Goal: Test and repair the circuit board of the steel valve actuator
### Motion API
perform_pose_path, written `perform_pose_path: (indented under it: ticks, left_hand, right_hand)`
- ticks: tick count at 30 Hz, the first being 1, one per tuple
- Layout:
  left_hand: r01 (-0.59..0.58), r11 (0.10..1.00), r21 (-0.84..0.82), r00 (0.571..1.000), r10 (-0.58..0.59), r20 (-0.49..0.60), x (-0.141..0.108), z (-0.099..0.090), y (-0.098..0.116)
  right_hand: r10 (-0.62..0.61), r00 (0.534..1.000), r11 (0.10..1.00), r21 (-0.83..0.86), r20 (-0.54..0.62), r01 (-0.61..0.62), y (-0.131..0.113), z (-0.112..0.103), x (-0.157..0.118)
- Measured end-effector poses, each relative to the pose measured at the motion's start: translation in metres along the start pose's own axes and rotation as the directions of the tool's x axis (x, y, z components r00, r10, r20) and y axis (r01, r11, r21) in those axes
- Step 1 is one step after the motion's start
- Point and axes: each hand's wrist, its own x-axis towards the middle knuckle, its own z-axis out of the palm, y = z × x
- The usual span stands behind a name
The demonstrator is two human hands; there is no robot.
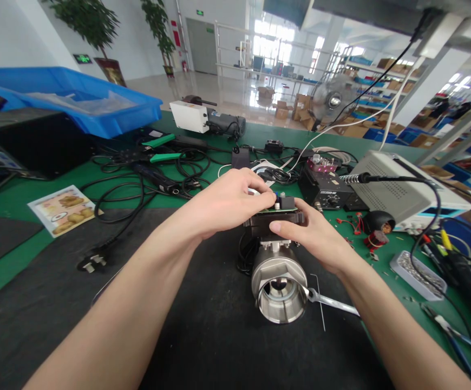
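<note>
A steel ball valve (274, 268) stands on the black mat, its round bore facing me. On top of it sits a black actuator housing (262, 226), with a circuit board (287, 203) and small components at its upper face. My right hand (314, 233) grips the housing from the right, thumb across the front. From the left, my left hand (235, 200) reaches over the board, its fingers pinched at the components; what they hold is hidden. A wrench (335, 304) and a thin bent metal rod (321, 309) lie right of the valve.
Black cables (138, 187) and green-handled pliers (164, 157) lie at left, near a blue bin (117, 122). A soldering station (327, 189), a grey instrument (406, 189) and a tray of small parts (418, 276) stand at right. A white-boxed motor unit (189, 116) is at the back.
</note>
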Motion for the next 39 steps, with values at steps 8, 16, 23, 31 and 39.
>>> perform_pose_path:
  ticks: [8, 16, 23, 31, 39]
  left_hand:
    - [-0.007, 0.999, 0.038, 1.000, 0.006, 0.030, -0.001, -0.003, 0.001]
    - [-0.053, 0.995, 0.082, 0.998, 0.049, 0.050, -0.001, -0.008, 0.001]
    - [-0.036, 0.999, -0.006, 0.999, 0.036, -0.007, 0.001, 0.001, -0.007]
    - [-0.033, 0.999, -0.020, 0.999, 0.033, 0.013, 0.002, 0.000, -0.007]
    - [-0.016, 0.999, 0.033, 0.998, 0.014, 0.054, -0.001, -0.006, -0.001]
  right_hand:
    - [-0.002, 1.000, 1.000, 0.017, -0.004, 0.002, 0.000, 0.000, 0.001]
    - [0.002, 1.000, 1.000, 0.021, -0.004, -0.002, -0.001, 0.001, 0.000]
    - [0.000, 1.000, 1.000, 0.001, -0.029, 0.000, 0.001, 0.002, 0.000]
    - [-0.011, 1.000, 1.000, -0.011, -0.023, 0.011, -0.001, 0.001, -0.001]
    - [-0.001, 1.000, 1.000, -0.018, -0.020, 0.000, 0.000, 0.001, -0.002]
